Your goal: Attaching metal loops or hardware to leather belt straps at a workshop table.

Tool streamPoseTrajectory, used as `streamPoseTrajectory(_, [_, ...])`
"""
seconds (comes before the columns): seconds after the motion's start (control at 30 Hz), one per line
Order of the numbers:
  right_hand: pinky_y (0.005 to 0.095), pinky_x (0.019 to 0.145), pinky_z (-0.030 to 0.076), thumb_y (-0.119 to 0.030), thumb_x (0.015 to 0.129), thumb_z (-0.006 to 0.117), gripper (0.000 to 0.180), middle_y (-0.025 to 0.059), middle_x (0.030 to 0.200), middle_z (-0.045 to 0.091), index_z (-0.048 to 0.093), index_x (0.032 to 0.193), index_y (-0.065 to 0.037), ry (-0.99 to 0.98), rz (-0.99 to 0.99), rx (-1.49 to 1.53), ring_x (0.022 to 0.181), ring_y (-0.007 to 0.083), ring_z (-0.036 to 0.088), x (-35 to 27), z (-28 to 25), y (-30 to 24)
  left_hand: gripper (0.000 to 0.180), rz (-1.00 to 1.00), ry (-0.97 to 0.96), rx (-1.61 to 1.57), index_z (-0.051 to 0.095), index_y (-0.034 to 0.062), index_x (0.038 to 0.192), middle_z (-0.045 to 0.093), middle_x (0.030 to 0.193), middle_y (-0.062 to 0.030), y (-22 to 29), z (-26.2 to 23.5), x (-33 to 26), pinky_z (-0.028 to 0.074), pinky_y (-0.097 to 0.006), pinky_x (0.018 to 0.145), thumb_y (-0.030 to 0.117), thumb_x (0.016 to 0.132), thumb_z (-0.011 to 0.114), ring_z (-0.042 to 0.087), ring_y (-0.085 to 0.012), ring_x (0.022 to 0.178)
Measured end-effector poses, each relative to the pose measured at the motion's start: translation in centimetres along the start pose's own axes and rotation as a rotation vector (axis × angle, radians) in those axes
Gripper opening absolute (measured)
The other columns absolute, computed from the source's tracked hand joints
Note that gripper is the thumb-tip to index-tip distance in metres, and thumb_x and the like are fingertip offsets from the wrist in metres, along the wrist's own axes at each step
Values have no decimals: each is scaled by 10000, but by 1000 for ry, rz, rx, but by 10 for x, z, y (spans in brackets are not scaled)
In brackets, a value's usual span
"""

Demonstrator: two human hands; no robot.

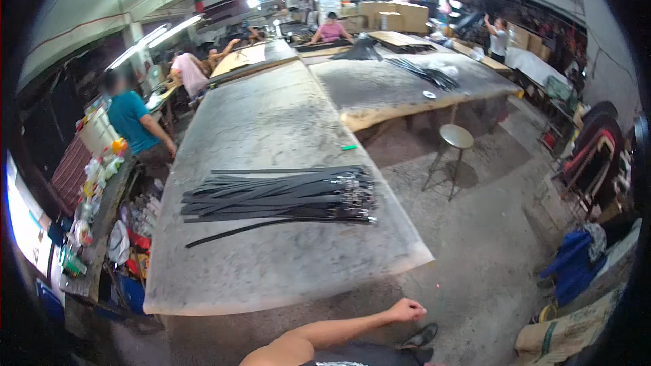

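Observation:
My left hand is out past the near right corner of the worktable, with the forearm crossing in front of my body. Its fingers are curled into a loose fist, and I see nothing in them. My right hand is not in view. On the long grey worktable lies a broad pile of black straps, with metal fittings gathered at their right ends. One black strap lies apart along the near side of the pile. A small green object rests beyond the pile, near the table's right edge.
A stool stands right of the table. Another table behind it bears more black strips. A person in a teal shirt is at the left, near a cluttered bench. Blue cloth and sacking lie at right.

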State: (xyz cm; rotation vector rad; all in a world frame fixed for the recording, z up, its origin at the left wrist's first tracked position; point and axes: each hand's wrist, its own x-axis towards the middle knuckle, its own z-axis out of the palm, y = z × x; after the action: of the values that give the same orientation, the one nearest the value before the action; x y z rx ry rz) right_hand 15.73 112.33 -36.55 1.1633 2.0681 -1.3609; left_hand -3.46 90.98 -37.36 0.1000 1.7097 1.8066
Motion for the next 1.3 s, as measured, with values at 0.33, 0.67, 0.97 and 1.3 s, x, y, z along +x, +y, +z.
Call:
streamPoseTrajectory(0.33, [308,655,510,-218,993,554,282,75,903,658,623,1171,-11,-581,-283,827,728,163,621,238,-101,-251,253,-151,171,-137,716,12,980,669,808,-14,93,89,223,481,-244,673,252,918,666,586,-85,732])
streamPoseTrajectory(0.67, [312,684,500,-237,977,577,253,72,866,649,639,1095,-22,-659,-198,658,715,174,612,424,-111,-409,452,-221,311,-148,667,-42,1082,706,947,-87,138,47,403,514,-300,757,374,906,667,650,-160,847])
streamPoseTrajectory(0.97, [321,629,489,-286,981,559,242,70,764,612,626,984,-53,-285,-174,803,680,192,588,616,-202,-575,773,423,-853,52,332,-57,1446,361,1501,-202,362,-34,450,220,-375,1165,565,990,385,317,-292,1405])
streamPoseTrajectory(1.3, [328,643,512,-300,969,590,295,107,829,609,605,1053,-18,-293,-58,673,727,210,607,715,-152,-685,788,-245,-497,691,388,37,1454,323,1535,-162,390,-200,580,211,-437,1164,641,950,338,270,-305,1432])
